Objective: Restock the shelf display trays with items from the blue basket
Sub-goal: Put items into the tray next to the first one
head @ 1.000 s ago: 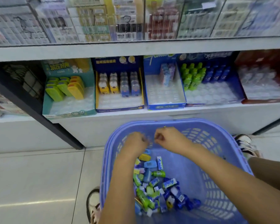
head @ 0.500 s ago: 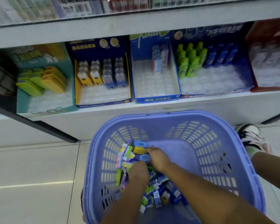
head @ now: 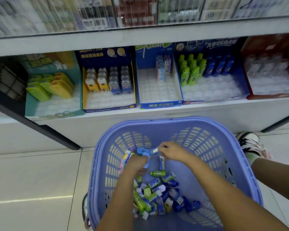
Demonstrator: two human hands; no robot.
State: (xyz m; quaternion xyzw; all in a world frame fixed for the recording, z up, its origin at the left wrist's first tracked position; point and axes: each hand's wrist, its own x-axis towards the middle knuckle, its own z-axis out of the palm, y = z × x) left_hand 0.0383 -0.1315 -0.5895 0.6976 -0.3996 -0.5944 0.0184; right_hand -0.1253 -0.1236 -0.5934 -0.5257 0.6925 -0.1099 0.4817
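Head view: both my hands inside blue basket (head: 250, 165). Left grip (head: 137, 163) clenched on several small packs (head: 142, 152); right grip (head: 171, 151) pinching one tube (head: 162, 162).

L hand (head: 137, 162) fisted, R hand (head: 171, 151) pinching, arms extended

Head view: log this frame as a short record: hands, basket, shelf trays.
left hand: closed around a bundle of small packs, a blue one on top
right hand: pinching a small white-tipped item
blue basket: on the floor, loose green, blue and white items piled inside
blue-and-white tray: nearly empty, few packs at back
green bottles: upright in next tray
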